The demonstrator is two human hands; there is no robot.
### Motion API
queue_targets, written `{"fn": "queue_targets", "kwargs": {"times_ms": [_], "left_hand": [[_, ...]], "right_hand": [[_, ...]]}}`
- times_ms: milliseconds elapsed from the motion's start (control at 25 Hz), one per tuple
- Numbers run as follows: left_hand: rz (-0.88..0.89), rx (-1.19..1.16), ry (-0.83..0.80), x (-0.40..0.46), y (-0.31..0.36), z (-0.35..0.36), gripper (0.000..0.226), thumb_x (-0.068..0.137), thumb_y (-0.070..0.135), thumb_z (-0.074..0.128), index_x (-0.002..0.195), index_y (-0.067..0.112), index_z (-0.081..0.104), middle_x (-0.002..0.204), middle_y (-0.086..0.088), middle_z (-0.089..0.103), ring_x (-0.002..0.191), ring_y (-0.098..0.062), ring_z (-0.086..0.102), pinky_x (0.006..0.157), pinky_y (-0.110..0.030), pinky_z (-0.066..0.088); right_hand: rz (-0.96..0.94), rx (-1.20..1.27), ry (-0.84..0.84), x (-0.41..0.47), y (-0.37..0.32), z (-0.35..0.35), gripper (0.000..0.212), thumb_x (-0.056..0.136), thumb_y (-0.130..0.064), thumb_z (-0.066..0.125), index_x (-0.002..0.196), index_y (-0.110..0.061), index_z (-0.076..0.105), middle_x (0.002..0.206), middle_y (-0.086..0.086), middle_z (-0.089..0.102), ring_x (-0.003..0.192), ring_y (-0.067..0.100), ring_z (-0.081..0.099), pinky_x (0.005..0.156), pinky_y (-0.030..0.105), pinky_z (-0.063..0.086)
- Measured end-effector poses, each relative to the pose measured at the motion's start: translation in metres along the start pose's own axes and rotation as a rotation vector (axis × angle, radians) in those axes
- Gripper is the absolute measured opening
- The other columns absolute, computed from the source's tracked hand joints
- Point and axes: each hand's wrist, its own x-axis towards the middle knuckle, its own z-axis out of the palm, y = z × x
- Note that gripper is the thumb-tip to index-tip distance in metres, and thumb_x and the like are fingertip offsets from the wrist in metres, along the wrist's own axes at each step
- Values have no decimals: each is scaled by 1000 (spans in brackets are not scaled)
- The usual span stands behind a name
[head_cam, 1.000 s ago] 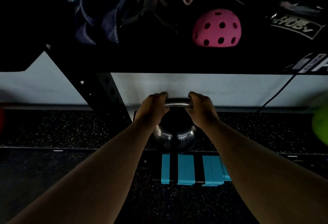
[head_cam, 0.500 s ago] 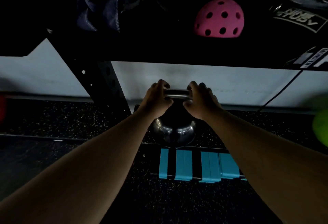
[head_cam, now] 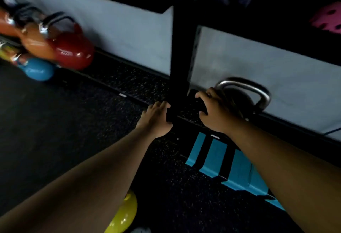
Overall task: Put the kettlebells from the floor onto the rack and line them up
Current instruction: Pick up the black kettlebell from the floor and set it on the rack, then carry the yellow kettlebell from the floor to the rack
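A dark kettlebell (head_cam: 239, 101) with a steel handle stands low against the wall, under the rack's upper shelf and just right of the black rack post (head_cam: 181, 57). My right hand (head_cam: 215, 111) hovers at its left side with fingers spread, off the handle. At the foot of the post, my left hand (head_cam: 155, 118) is open with its fingertips against the post. At far left, a red kettlebell (head_cam: 73, 51), an orange one (head_cam: 36, 42) and a blue one (head_cam: 37, 69) are bunched by the wall, blurred. A yellow kettlebell (head_cam: 123, 216) sits on the floor under my left forearm.
A turquoise object with black stripes (head_cam: 215, 157) lies on the speckled rubber floor beneath my right forearm. On the upper shelf are a pink perforated ball (head_cam: 328, 18) and dark cloth. A cable runs along the wall at right.
Both hands have come off the dark kettlebell's handle, leaving it standing. My view has swung left, bringing the coloured kettlebells into sight.
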Motion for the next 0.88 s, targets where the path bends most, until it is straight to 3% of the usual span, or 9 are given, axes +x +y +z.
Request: {"fn": "queue_targets", "kwargs": {"times_ms": [440, 680, 800, 880], "left_hand": [[-554, -38, -183, -217, -273, 96, 68, 74, 28, 66, 138, 25, 41, 139, -7, 45, 129, -31, 42, 100, -46, 37], [-555, -131, -269, -254, -350, 194, 70, 72, 41, 69, 135, 27, 43, 135, -4, 48, 126, -29, 45, 99, -45, 41], [-510, -249, -277, -254, -367, 241, 51, 74, 34, 70, 121, 22, 52, 122, -6, 54, 114, -27, 52, 89, -41, 48], [-457, -300, -223, -247, -374, 260, 35, 78, 36, 69, 105, 20, 55, 103, -2, 58, 97, -25, 57, 77, -39, 50]], "right_hand": [[-277, -4, -446, -50, -222, 221, 40, 84, -31, 61, 121, -27, 47, 121, 4, 52, 113, 30, 48, 93, 45, 42], [-387, -130, -632, -93, -260, 345, 39, 81, -27, 58, 119, -22, 50, 118, 7, 51, 111, 32, 48, 91, 47, 41], [-394, -233, -687, -97, -262, 397, 39, 84, -23, 56, 122, -19, 48, 123, 10, 48, 113, 34, 47, 88, 45, 39], [-396, -230, -689, -92, -260, 425, 27, 87, -23, 56, 113, -16, 53, 119, 11, 49, 110, 34, 49, 84, 44, 39]]}}
